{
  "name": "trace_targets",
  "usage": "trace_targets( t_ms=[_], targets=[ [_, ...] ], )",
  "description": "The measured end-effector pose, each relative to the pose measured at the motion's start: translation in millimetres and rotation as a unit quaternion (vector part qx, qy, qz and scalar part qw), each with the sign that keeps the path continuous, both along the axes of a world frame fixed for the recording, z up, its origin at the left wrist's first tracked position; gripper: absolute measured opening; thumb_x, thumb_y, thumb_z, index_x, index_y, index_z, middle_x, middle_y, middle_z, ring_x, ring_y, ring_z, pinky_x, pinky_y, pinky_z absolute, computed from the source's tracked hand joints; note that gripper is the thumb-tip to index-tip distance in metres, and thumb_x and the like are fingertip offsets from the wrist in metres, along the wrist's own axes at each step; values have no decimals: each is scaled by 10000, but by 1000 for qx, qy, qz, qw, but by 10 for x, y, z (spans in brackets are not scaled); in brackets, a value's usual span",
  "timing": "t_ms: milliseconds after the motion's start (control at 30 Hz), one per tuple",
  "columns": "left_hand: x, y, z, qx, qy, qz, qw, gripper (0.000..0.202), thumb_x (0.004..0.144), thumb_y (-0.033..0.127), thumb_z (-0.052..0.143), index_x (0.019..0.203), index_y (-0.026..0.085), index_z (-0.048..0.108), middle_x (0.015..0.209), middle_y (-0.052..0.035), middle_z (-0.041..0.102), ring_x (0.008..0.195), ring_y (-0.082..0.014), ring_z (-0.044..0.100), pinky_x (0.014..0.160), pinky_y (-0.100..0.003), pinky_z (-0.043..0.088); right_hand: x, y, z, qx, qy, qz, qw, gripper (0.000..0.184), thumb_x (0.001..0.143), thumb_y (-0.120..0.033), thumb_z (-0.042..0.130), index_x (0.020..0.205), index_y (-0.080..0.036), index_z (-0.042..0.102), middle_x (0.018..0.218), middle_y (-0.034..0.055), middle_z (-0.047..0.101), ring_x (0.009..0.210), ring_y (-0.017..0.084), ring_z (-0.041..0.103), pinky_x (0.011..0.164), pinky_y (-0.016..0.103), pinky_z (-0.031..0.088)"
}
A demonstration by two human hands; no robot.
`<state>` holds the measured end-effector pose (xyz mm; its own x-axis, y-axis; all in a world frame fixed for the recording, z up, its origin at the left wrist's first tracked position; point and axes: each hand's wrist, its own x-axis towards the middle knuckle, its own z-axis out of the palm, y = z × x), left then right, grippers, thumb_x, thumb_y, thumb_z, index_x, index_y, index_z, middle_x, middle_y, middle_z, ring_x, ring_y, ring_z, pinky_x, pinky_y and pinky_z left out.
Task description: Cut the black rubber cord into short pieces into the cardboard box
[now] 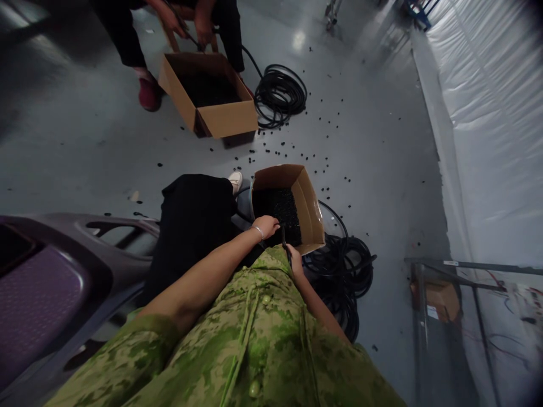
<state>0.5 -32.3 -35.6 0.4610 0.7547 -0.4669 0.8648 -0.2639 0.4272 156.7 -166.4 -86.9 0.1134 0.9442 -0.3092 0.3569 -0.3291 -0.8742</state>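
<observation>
An open cardboard box (pixel 311 217) stands just in front of my lap, its inside holding a mass of small black pieces (pixel 285 204). Over its near left part is my left hand (pixel 266 226), a bracelet on the wrist, with fingers pinched together; what they hold is too small and dark to name. At the box's near edge my right hand (pixel 294 259) is closed around a black hose (pixel 284 236), whose end points up toward the left fingertips. To the right of the box, coils of black hose (pixel 350 263) lie on the floor.
Across from me a seated person's hands (pixel 172 21) are over another cardboard box (pixel 231 118) with dark contents. A hose coil (pixel 280 93) lies beside it. Small black pieces are scattered on the floor (pixel 373 169). A purple-seated chair (pixel 46 305) stands left, a metal frame (pixel 419 299) right.
</observation>
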Motion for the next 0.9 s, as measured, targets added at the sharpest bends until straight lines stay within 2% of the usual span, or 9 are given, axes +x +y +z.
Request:
trace_targets(
  t_ms=[200, 433, 700, 900],
  targets=[
    [12, -14, 18, 3, 16, -18, 1000, 362, 959, 362, 442, 1144, 252, 734, 1165, -74, 739, 1062, -230, 672, 849, -285, 512, -8, 9, -36, -1, 2, 4, 1000, 309, 819, -422, 579, 928, -197, 760, 929, 61, 768, 909, 250, 695, 864, 345, 534],
    [21, -10, -22, 12, 11, -9, 1000, 370, 957, 344, 437, 1137, 234, 741, 1178, -91, 732, 1077, -251, 667, 864, -311, 515, -15, 5, -53, -5, -14, 7, 1000, 316, 832, -454, 573, 936, -221, 760, 914, 45, 767, 895, 247, 688, 879, 350, 519],
    [10, -5, -85, 16, 1, -18, 1000, 352, 955, 360, 449, 1104, 248, 748, 1136, -76, 744, 1040, -228, 673, 843, -278, 499, -35, 7, -23, -10, -25, 10, 1000, 322, 838, -444, 554, 931, -204, 747, 912, 50, 757, 878, 238, 675, 845, 333, 515],
    [0, 19, -119, 11, -16, -25, 999, 326, 944, 359, 475, 1062, 247, 757, 1111, -70, 752, 1026, -223, 678, 824, -270, 488, -57, 29, -20, -27, -58, 16, 998, 310, 821, -428, 531, 901, -211, 737, 832, 27, 731, 812, 220, 650, 788, 303, 504]
  ],
)
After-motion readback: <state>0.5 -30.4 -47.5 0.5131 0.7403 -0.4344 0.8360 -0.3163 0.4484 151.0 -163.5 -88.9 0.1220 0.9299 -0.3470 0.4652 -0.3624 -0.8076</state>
